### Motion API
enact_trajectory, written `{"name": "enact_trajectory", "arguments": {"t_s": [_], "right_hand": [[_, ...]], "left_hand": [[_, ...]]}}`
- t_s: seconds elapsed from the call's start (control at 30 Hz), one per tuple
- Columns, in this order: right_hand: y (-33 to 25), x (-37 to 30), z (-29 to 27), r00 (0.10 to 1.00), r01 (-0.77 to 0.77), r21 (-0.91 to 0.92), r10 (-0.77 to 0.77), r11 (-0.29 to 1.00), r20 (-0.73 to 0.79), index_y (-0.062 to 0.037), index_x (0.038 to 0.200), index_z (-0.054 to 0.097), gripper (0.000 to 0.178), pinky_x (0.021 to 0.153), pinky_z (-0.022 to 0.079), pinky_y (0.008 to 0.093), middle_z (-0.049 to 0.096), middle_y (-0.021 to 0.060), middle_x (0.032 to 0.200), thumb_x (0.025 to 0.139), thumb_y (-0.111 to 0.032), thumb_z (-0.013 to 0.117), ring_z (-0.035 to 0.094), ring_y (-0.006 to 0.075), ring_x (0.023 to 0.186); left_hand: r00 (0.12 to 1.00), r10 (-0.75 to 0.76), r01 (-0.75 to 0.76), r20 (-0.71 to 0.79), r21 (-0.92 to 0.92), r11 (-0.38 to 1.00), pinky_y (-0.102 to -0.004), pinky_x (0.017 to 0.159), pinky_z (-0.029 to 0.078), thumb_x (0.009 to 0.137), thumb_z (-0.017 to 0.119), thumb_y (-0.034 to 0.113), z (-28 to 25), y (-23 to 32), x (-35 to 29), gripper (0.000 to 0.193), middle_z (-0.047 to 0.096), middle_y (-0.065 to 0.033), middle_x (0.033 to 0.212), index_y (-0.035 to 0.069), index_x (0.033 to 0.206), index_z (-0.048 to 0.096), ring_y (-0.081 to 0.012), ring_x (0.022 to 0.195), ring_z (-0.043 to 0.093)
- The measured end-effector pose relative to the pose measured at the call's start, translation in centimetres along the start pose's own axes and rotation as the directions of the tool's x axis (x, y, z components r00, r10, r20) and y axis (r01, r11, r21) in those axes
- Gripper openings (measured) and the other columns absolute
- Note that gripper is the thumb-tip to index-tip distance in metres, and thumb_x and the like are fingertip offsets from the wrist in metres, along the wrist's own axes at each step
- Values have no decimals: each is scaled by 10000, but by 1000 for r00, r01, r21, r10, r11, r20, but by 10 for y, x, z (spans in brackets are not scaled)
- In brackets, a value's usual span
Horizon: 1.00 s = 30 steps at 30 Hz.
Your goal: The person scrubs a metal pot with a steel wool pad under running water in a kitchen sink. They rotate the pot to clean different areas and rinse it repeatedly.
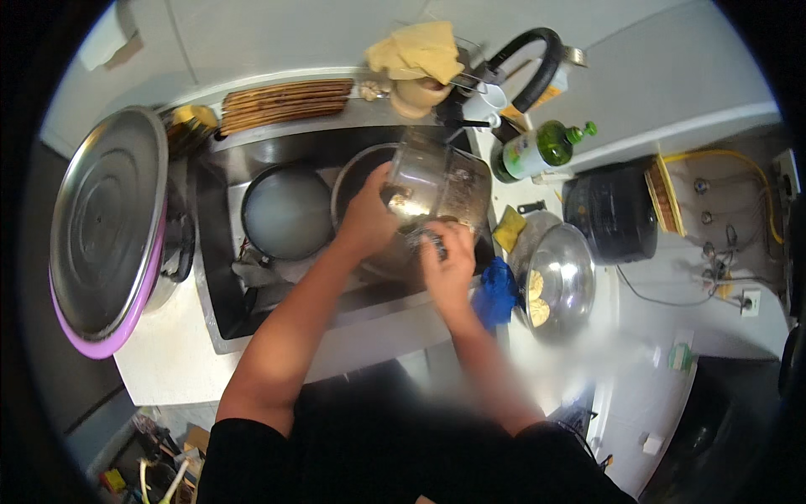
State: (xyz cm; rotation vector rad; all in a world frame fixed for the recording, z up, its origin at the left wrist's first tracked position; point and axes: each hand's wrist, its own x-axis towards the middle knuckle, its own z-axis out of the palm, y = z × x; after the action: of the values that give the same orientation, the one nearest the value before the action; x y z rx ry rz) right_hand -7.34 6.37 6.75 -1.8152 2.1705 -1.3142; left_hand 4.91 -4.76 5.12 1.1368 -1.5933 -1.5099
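Note:
A stained metal pot (457, 189) is tipped on its side over a wide metal basin (342, 181) in the sink. My left hand (369, 214) grips the pot on its left side, the fingertips partly hidden. In my right hand (452, 262) is a dark scouring pad (435, 242), which looks like steel wool, pressed to the pot's lower part. Left of the basin, in the same sink (220, 277), sits a round dark pan (290, 214) with cloudy water in it.
Right of the sink are a green bottle (546, 149), a yellow sponge (509, 228), a blue cloth (497, 294) and a metal bowl (571, 281) holding pale round pieces. A large lidded pot (113, 227) stands at left. Wooden chopsticks (285, 105) lie along the back edge.

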Motion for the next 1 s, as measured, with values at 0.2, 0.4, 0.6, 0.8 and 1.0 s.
{"name": "enact_trajectory", "arguments": {"t_s": [0.2, 0.4, 0.6, 0.8, 1.0], "right_hand": [[115, 27, -30, 747, -473, 431, 609, 768, -266, 36, 1010, 623, 295, 867, 412, 315, 612, 119, 1006, 893, -232, 587, 546, 199, 937], [197, 83, -27, 620, -682, 352, 762, 642, -188, 34, 1070, 587, 365, 805, 447, 317, 637, 137, 921, 894, -285, 582, 584, 237, 864], [282, 101, -50, 640, -764, -368, 696, 530, -327, 52, 1101, 597, 456, 881, 450, 416, 622, 263, 1093, 881, -333, 489, 599, 395, 1001], [325, 108, -54, 530, -402, -875, 848, 271, 18, -45, 1025, 702, 398, 846, 510, 402, 660, 158, 1108, 865, -325, 469, 622, 314, 1066], [377, 103, -63, 593, -508, -778, 805, 369, -5, -3, 961, 688, 337, 778, 520, 390, 676, 160, 1022, 821, -274, 545, 662, 287, 943]], "left_hand": [[994, -4, 24, -108, 178, 984, -399, 1037, 348, 692, 539, -43, 4, 11, -2, 686, 519, -172, 1305, 93, 1353, 413, -367, 1219, 455], [951, 301, -260, -69, 347, 901, -398, 1044, 342, 653, 476, -118, 5, 17, -6, 649, 520, -144, 1284, 80, 1271, 501, -358, 1225, 435], [976, 215, -206, -25, 198, 958, -335, 1046, 350, 649, 398, -150, 2, 13, -6, 617, 583, -128, 1229, 62, 1215, 523, -258, 1205, 514], [939, 322, -293, -121, 207, 933, -371, 1055, 343, 657, 430, -113, 5, 9, -10, 659, 559, -161, 1249, 84, 1286, 448, -350, 1206, 498], [993, 97, -93, -69, 62, 994, -378, 1021, 362, 677, 435, -107, 13, 26, -10, 647, 531, -181, 1251, 83, 1294, 435, -350, 1193, 493]]}}
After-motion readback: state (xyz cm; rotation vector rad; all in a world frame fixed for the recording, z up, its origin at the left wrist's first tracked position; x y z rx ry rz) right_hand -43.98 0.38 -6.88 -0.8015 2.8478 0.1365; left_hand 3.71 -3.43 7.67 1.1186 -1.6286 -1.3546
